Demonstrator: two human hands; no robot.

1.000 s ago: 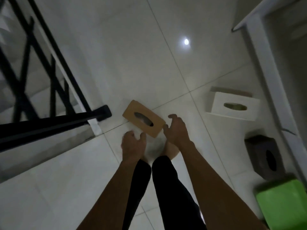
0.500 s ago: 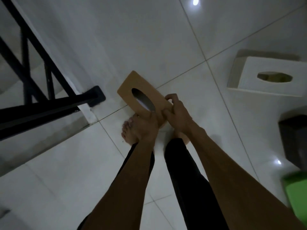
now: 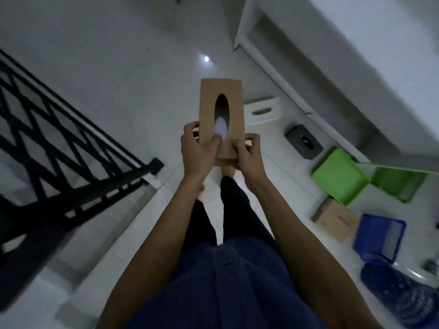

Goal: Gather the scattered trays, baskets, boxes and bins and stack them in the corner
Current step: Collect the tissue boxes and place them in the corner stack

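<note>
Two hands on one item. Head view: my left hand (image 3: pixel 199 148) and right hand (image 3: pixel 249 154) each have fingers curled and clamped on the near end of the brown tissue box (image 3: pixel 222 110), held up off the floor, slot facing me. Step in hand, as I judge it: carry of one gathered box. Next move calls for turning right toward the white tissue box (image 3: pixel 262 110), dark box (image 3: pixel 303 141), green bin (image 3: pixel 339 179), cardboard box (image 3: pixel 335 219) and blue basket (image 3: pixel 380 236) along the wall. Writing: none readable; the cardboard box print is blurred.
</note>
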